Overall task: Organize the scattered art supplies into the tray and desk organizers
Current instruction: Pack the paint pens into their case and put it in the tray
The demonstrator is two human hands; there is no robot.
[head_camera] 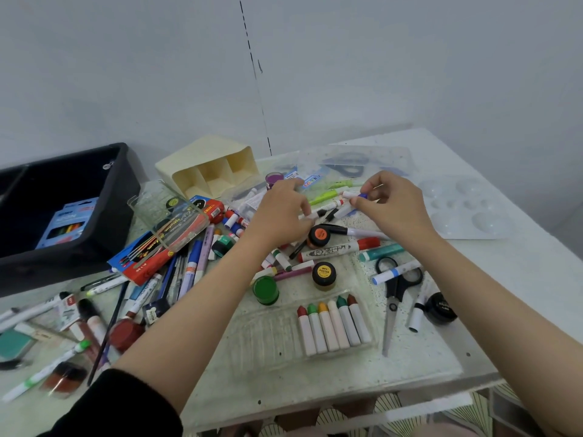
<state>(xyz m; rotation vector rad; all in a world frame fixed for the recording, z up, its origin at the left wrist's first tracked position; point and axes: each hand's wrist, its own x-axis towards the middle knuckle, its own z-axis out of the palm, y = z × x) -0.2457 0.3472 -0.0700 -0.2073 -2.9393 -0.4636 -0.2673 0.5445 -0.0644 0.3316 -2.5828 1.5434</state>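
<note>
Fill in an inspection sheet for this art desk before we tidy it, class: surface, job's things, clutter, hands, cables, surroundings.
Surface: speckled pale table, mostly covered with supplies.
Job's things: black tray at left holds a blue marker pack; cream organizer lies on its side, visible compartments empty.
Clutter: loose markers, paint jars, scissors, red brush pack, clear crayon case, white palette.
Hands: right hand pinches a blue-capped marker; left hand curls over the loose markers, grip unclear.
Cables: thin dark line on the wall, unclear if a cable.
Surroundings: pale wall; patterned floor below the table edge.
</note>
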